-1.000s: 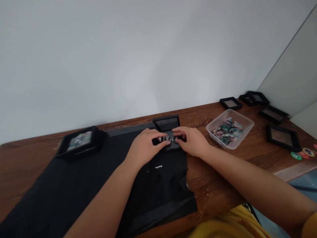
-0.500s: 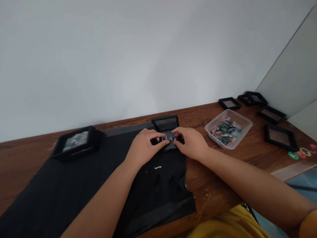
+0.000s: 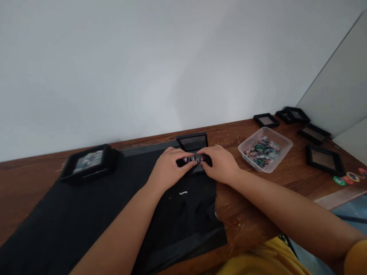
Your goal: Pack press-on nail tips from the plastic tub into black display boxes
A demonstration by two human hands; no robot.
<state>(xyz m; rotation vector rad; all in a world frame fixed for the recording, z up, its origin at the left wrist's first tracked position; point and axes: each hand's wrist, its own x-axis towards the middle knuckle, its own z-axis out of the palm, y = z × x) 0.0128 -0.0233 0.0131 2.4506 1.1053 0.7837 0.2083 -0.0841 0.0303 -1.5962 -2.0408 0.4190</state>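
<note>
A small black display case (image 3: 197, 168) stands in front of me with its windowed lid (image 3: 192, 142) tilted up at the back. Small shiny wrapped candies (image 3: 193, 158) lie in a row inside it, partly covered by my fingers. From the left, my left hand (image 3: 169, 165) reaches over the case, thumb and fingers closed around candies at that end. My right hand (image 3: 220, 163) curls in from the opposite side, its thumb and fingertips closed at the right end of the row. The case's sides are mostly hidden by both hands.
A clear plastic tub (image 3: 282, 152) of wrapped candies is to the right. Several black framed cases (image 3: 325, 158) lie beyond it, near round colored stickers (image 3: 352, 176). At left, a filled black case (image 3: 86, 162) sits on the black mat (image 3: 114, 206). A wall (image 3: 143, 76) rises behind.
My right fingertips have closed in slightly toward the candies, and the candies between my hands have shifted a little. The case stays in place with its lid up.
</note>
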